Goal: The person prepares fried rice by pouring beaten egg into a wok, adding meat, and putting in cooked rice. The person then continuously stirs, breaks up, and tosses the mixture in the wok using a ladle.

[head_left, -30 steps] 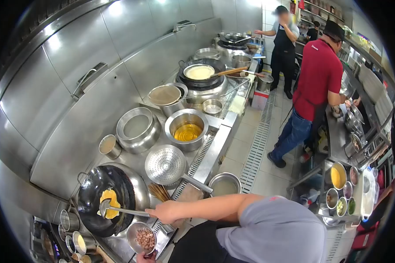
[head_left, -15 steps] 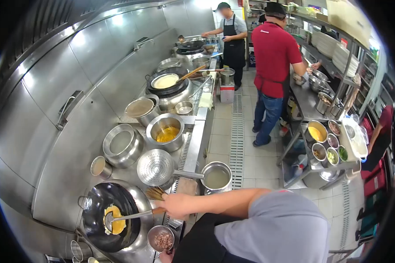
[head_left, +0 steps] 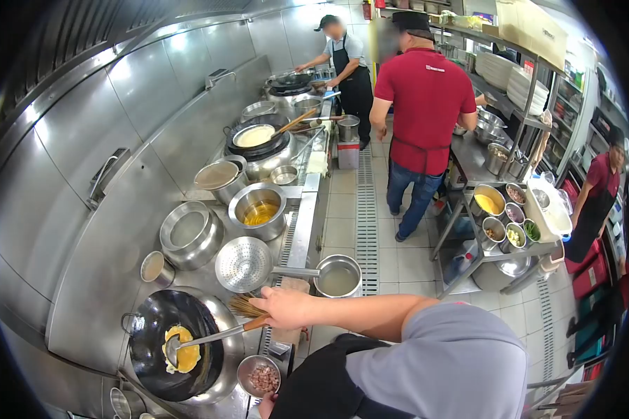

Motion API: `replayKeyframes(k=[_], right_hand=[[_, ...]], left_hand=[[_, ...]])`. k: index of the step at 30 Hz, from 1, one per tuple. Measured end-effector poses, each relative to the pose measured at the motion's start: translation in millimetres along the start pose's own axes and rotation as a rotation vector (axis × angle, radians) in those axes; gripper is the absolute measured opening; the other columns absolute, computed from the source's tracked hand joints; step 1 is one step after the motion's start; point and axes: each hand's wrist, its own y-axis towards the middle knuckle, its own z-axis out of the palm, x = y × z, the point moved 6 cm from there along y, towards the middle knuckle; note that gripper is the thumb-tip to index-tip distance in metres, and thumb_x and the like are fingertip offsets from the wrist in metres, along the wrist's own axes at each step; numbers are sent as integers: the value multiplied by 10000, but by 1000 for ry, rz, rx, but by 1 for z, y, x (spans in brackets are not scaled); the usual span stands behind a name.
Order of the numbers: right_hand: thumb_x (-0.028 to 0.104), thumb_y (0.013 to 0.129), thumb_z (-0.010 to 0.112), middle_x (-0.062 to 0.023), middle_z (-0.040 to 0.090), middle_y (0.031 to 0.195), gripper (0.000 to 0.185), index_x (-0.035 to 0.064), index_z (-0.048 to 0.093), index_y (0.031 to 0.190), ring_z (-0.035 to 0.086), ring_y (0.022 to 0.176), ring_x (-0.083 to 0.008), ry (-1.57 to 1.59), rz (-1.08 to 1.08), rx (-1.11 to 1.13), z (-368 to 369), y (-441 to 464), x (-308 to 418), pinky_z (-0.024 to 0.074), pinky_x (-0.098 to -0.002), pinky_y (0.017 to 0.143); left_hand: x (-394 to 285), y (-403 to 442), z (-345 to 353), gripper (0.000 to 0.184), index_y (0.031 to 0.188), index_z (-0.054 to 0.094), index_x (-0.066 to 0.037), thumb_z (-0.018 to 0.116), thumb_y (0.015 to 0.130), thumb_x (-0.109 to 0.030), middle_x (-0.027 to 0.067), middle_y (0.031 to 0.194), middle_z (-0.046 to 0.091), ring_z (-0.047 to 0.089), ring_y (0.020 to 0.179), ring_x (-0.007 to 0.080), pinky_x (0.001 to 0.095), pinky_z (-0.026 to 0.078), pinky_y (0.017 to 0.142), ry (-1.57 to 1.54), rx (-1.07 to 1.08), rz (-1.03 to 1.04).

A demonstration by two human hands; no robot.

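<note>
My right hand (head_left: 286, 309) is closed around the wooden handle of a wok ladle (head_left: 217, 336). The ladle's metal head rests on a round of yellow egg (head_left: 187, 356) in a black wok (head_left: 147, 380). At the bottom, my left hand (head_left: 267, 405) grips the near rim of a small metal bowl (head_left: 243, 372) holding diced pinkish meat (head_left: 264, 378); most of its fingers are hidden. A bamboo brush (head_left: 244, 305) lies just beside my right hand. Past it, a perforated strainer (head_left: 243, 264) has its handle across a pot of liquid (head_left: 338, 276).
A pot of yellow oil (head_left: 260, 211), lidded pots (head_left: 189, 234) and further woks (head_left: 258, 143) line the range. A person in a red shirt (head_left: 426, 105) stands in the aisle; another in an apron (head_left: 349, 70) works beyond. Ingredient tins (head_left: 494, 234) sit on the right-hand shelf.
The ladle stays on the egg, its handle swung slightly upward with my right hand. The person in red has turned and moved left; someone at far right has come further into view.
</note>
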Motion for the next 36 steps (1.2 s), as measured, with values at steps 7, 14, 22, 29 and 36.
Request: replayKeyframes(k=[7, 14, 22, 29, 36], right_hand=[[234, 850, 617, -212, 501, 1116, 574, 39, 428, 1356, 559, 1059, -362, -2, -74, -40, -1, 7, -3, 480, -432, 886], [195, 816, 616, -229, 506, 1165, 557, 29, 463, 1325, 540, 1098, -374, 74, -33, -9, -14, 5, -9, 456, -441, 924], [231, 842, 623, -192, 515, 1106, 558, 64, 451, 1345, 580, 1019, -345, 29, -79, -80, -11, 7, -30, 489, -435, 854], [228, 840, 615, -189, 526, 1095, 530, 56, 474, 1321, 594, 979, -345, 81, -27, -10, -23, -4, -37, 497, -434, 836], [222, 822, 610, -188, 533, 1081, 540, 47, 482, 1316, 585, 984, -354, 96, -52, -27, -20, -5, -44, 489, -440, 857]], left_hand=[[0, -2, -4, 263, 873, 588, -36, 661, 755, -259, 135, 717, 592, 611, 727, 304, 422, 494, 676, -4, 9, -42], [-5, -1, -9, 242, 871, 580, -27, 640, 772, -240, 132, 734, 578, 605, 741, 293, 426, 503, 689, -1, 5, -72], [-13, -4, -13, 220, 868, 571, -16, 616, 792, -218, 128, 754, 563, 599, 758, 281, 431, 514, 705, 9, -6, -99], [-20, -9, -18, 202, 865, 563, -7, 596, 809, -198, 125, 772, 549, 593, 773, 270, 435, 524, 719, 19, -15, -119], [-23, -19, -22, 186, 863, 555, 2, 575, 826, -179, 122, 789, 535, 587, 787, 259, 438, 533, 732, 23, -30, -141]])
